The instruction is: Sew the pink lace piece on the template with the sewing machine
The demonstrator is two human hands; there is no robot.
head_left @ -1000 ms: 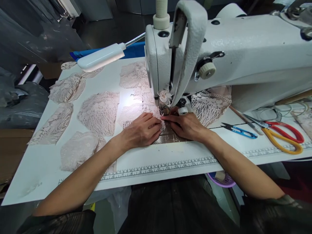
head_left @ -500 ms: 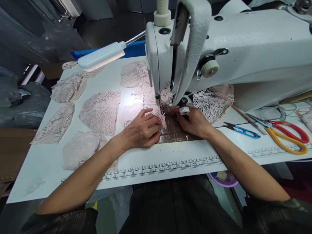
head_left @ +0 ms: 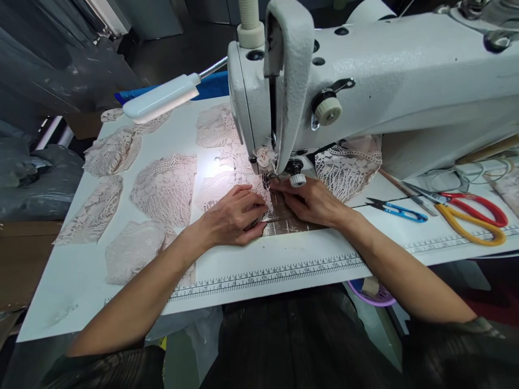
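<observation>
A white sewing machine (head_left: 344, 92) stands over the table, its presser foot (head_left: 266, 181) down at a piece of pale pink lace (head_left: 214, 189). My left hand (head_left: 235, 216) lies on this lace just left of the foot, fingers curled and closed on its edge. My right hand (head_left: 314, 202) is right of the foot, above the brown metallic plate (head_left: 279, 224). Its index finger reaches close to the needle, and the fingers are closed at the lace edge; the fingertips are partly hidden. A pink fabric flower (head_left: 265, 157) hangs on the machine head.
Several lace pieces (head_left: 164, 189) lie spread on the left of the white table (head_left: 87, 270). Another lace piece (head_left: 348, 167) lies under the machine arm. Blue thread snips (head_left: 399, 210) and red-and-yellow scissors (head_left: 472, 216) are at the right. A lamp (head_left: 160, 98) lights the work.
The view has shifted slightly, so the machine appears further left. Both hands stay by the presser foot with almost the same grip.
</observation>
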